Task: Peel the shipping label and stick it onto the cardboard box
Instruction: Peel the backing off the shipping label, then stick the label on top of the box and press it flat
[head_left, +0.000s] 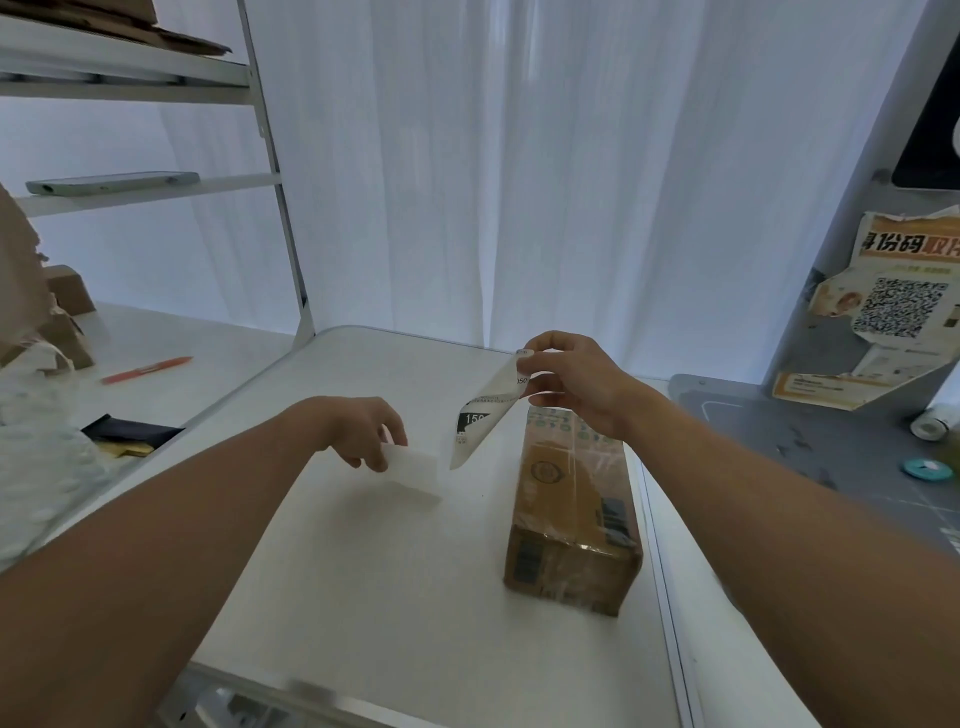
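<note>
Two pieces of paper are now apart, so we judge the peeling step done or all but done. Our right hand (574, 384) pinches the shipping label (485, 413) by its top corner between thumb and fingertips, the other fingers loosely curled; the label hangs free in the air, tilted, with its printed side partly showing. Our left hand (366, 431) grips a blank white sheet, likely the backing paper (413, 467), at one edge, fingers closed on it, low over the white table (363, 597) at about 9 o'clock from the label. The backing looks blurred, so we cannot tell whether it touches the table.

The cardboard box (574, 525) lies flat on the table at about 5 o'clock from the label, just below our right hand, its taped top face bare.

Next we would drop the backing, carry the label over the box top, set it sticky side down and smooth it flat, using the freed left hand to keep it from folding onto itself.
</note>
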